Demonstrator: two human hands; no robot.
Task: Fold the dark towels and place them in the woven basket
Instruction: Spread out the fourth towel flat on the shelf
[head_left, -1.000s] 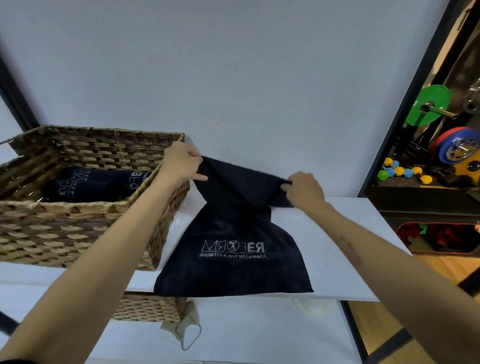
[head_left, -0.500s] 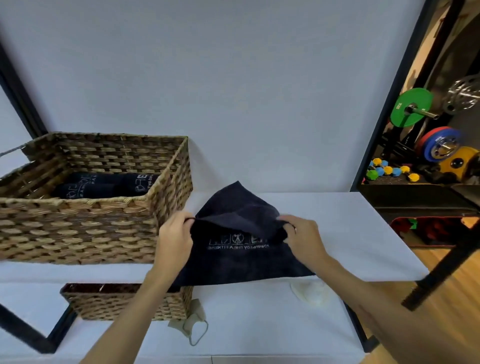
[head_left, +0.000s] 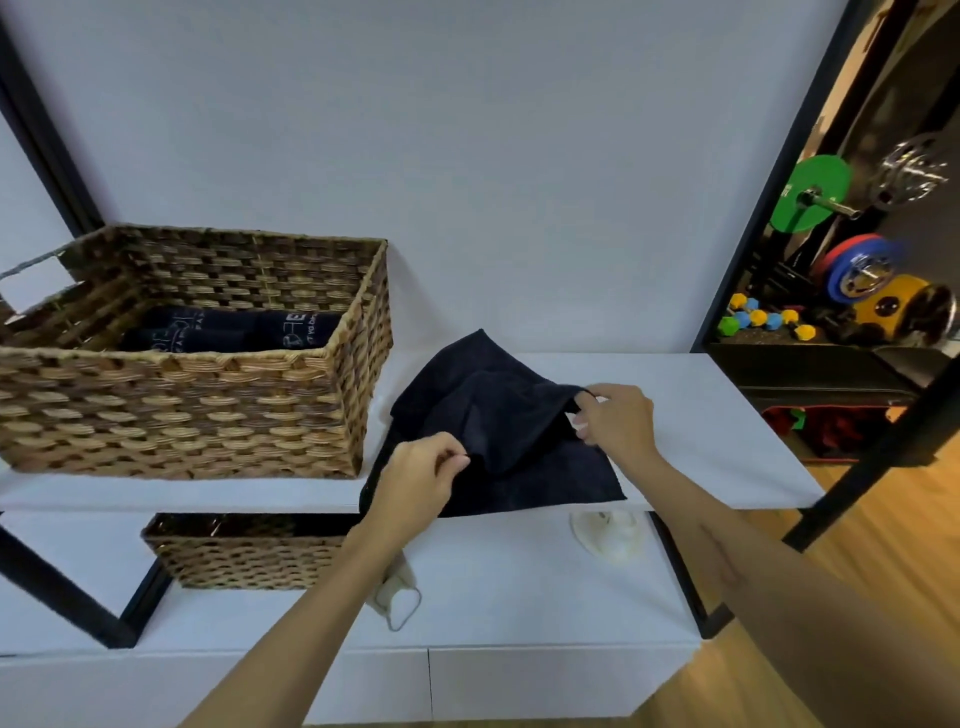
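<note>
Head view: both hands on a dark towel (head_left: 498, 457) lying on the white surface (head_left: 727, 467), just R of the woven basket (head_left: 182, 410). Left hand (head_left: 421, 478) fingers curled, thumb + forefinger pinching a fold of the towel near its front-left part. Right hand (head_left: 618, 421) also curled, pinching the towel's R edge and lifting it a bit off the surface, so the cloth humps up btwn the two hands. Neither hand spread wide; both narrow pinch grips.

Towel's far corner points toward the wall; its front edge lies right along the surface's front lip. Its left side is near the basket's R wall, can't tell if touching. Inside the basket: folded dark towels (head_left: 234, 332) w/ pale lettering, lying low against the far-right part.

Room: bare white surface to the R of the towel up to the surface's R edge, also a strip behind it to the wall. Below, a lower shelf (head_left: 493, 587) carries a smaller woven basket (head_left: 244, 551), a pale face mask (head_left: 397, 597) partly behind the left forearm, and a whitish object (head_left: 608, 535) under the surface's lip. Far R: weight plates (head_left: 810, 192) and coloured dumbbells (head_left: 763, 322), well apart.
</note>
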